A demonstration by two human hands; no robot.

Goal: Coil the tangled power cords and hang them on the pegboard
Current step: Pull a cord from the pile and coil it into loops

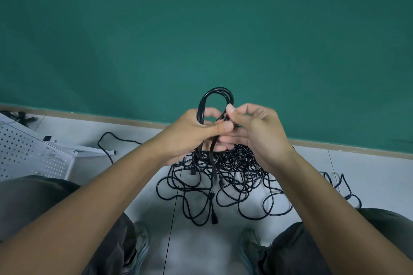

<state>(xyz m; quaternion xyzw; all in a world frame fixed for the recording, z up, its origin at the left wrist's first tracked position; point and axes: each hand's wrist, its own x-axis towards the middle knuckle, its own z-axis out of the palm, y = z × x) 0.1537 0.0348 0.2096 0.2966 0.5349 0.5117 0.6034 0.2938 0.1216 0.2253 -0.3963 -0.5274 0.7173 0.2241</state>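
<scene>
A white perforated metal pegboard (pixel 24 152) lies flat on the pale tiled floor (pixel 368 169), well to the left of the tangled heap of black power cords (pixel 223 176). One loose black cord strand (pixel 109 138) runs between the pegboard and the heap. Above the heap, the left hand (pixel 190 134) has its fingers and thumb curled round a bundle of black cord loops (pixel 218 100), gripping it so the looped top stands upright over the fist. Just right of it, the right hand (pixel 257 131) pinches a strand of the same bundle between thumb and forefinger, touching the left thumb. Below the heap, two grey shoes (pixel 248 245) stand on the floor. A dark green wall (pixel 201 29) rises behind the heap.
</scene>
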